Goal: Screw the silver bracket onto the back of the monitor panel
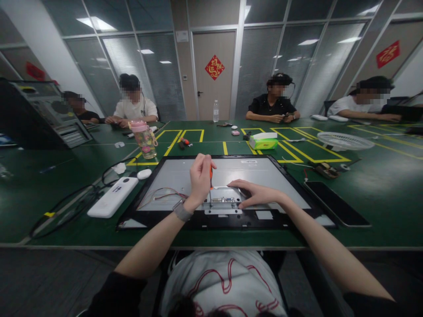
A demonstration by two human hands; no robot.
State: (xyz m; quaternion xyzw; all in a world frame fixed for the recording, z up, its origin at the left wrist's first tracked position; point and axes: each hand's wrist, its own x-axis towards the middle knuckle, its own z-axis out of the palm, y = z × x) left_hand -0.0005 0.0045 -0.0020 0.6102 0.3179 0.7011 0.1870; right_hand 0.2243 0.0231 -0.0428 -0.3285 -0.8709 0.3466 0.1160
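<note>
My left hand (199, 178) is closed around the orange handle of a screwdriver (211, 176), held upright. The screwdriver's shaft points down at a metal bracket (223, 211) with connectors along it. My right hand (259, 193) lies with thumb and fingers spread over the right side of the bracket's metal casing, its fingers touching it. Under both hands a flat display panel (165, 175) lies with its grey metal back up, inside a black frame. Thin coloured wires (161, 190) run over the panel at the left. The screwdriver's tip is too small to make out.
Left of the panel are a white power bank (113, 198), a black cable (61, 207) and a pink-lidded bottle (143, 140). A black phone (337, 203) lies at the right. Farther back are a tissue pack (264, 141) and a white fan grille (345, 141). Several people sit across the table.
</note>
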